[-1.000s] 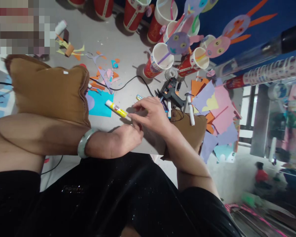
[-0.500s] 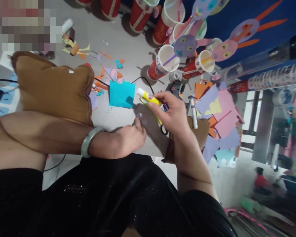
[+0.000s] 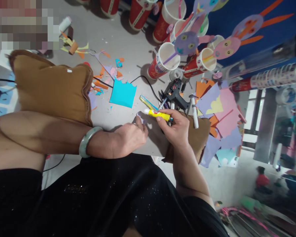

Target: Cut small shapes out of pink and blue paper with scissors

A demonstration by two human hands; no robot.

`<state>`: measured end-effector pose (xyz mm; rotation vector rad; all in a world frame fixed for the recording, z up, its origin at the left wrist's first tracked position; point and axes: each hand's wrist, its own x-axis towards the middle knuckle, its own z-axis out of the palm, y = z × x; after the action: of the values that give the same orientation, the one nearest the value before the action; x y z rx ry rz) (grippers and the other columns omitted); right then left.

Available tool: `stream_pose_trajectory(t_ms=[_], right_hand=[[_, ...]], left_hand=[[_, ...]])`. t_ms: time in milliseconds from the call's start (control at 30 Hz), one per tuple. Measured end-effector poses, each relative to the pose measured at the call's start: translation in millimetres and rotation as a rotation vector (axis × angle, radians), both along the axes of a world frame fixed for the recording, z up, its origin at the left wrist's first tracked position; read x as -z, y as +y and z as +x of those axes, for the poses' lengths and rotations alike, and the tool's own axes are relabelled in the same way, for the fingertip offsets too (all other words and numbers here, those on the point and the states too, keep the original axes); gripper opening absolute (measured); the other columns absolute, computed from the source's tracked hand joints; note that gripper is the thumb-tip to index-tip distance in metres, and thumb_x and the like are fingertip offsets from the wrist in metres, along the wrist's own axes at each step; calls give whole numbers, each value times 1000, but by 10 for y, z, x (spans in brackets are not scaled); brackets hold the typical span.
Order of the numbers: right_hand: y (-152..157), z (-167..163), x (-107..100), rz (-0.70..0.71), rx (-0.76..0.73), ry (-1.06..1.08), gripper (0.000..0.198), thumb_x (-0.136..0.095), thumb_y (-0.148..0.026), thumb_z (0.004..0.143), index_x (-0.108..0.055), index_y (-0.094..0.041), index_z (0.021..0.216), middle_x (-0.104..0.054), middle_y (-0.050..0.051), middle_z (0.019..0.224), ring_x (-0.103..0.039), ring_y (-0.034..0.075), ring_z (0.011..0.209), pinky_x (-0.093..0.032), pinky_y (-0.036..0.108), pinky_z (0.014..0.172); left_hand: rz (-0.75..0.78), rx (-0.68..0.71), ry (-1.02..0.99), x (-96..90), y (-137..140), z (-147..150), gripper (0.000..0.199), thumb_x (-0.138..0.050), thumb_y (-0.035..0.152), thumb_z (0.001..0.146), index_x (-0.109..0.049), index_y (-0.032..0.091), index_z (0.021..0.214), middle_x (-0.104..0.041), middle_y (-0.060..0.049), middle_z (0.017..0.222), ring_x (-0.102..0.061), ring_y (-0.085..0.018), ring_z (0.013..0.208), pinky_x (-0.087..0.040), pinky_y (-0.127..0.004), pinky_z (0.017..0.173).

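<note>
Brown cushion [image 3: 51,85]: left of frame, just beyond the left forearm. Paper scraps [image 3: 75,46]: loose, upper left; more lie near the cushion's right edge. Bangle [image 3: 85,143]: pale green, on the left wrist. Blue sheet [image 3: 123,93]: centre, top edge ragged, beyond the left hand [image 3: 132,138]. That hand: most fingers curled, one fingertip down at a small purple piece [image 3: 144,120]; whether it grips cannot be told. Glue stick [image 3: 161,115]: yellow, centre of frame, white end toward that fingertip; contact with the piece unclear. Right hand [image 3: 176,126]: thumb and fingers closed around the glue stick. Cups [image 3: 153,67]: red and white, along the top, some holding paper animals [image 3: 186,43]. Glue gun [image 3: 176,95]: black, just above the right hand, its cord trailing leftward. White marker [image 3: 194,113]: right of centre, partly over a second cushion [image 3: 199,133], which the right forearm crosses. Coloured paper [image 3: 227,115]: overlapping heap, right. Cup stack [image 3: 276,77]: far right.
</note>
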<state>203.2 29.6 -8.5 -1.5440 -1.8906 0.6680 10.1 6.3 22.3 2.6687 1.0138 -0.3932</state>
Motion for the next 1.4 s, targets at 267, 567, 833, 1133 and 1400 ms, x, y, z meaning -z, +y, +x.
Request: stream_pose_trajectory(t_ms=[267,567,833,1133,1400], right_hand=[[-14,-37,19,-16,-15,-24,17,-68,-31,84,-77,-22,96,-80,3,92,-71,21,84,-55,38,80],[-14,-96,90,12,-112,-52,15,-67,-30,85,-76,-23,95,-80,3,90,-72,21,83,-53,41,84],[4,-71,181,138,-45,-38,16,-70,-30,86,-76,-23,99,-80,4,93,-71,21,83,-54,40,82],[-26,-60,109,40,-32,-30,15,-69,-31,83,-76,-23,94,-79,3,89,-70,21,84,-54,40,82],[5,-78,138,114,-27,-94,15,-68,-34,86,-75,-25,96,-79,4,91,-71,22,85,-52,43,86]], left_hand=[[1,-3,12,19,4,2,58,-25,-4,92,-53,-3,142,-53,-41,139,-78,-31,81,-60,-35,61],[37,16,22,73,-34,3,56,-29,-2,92,-55,-3,141,-55,-40,138,-77,-27,72,-55,-30,55],[9,12,-1,63,-19,1,50,-36,-1,91,-62,1,134,-56,-39,137,-77,-30,74,-55,-32,55],[31,15,-20,84,-56,-8,53,-32,-1,91,-60,-2,135,-53,-43,136,-78,-33,80,-58,-33,57],[-29,20,3,43,-17,10,51,-31,-1,92,-62,-1,132,-54,-42,136,-78,-31,77,-59,-34,58]])
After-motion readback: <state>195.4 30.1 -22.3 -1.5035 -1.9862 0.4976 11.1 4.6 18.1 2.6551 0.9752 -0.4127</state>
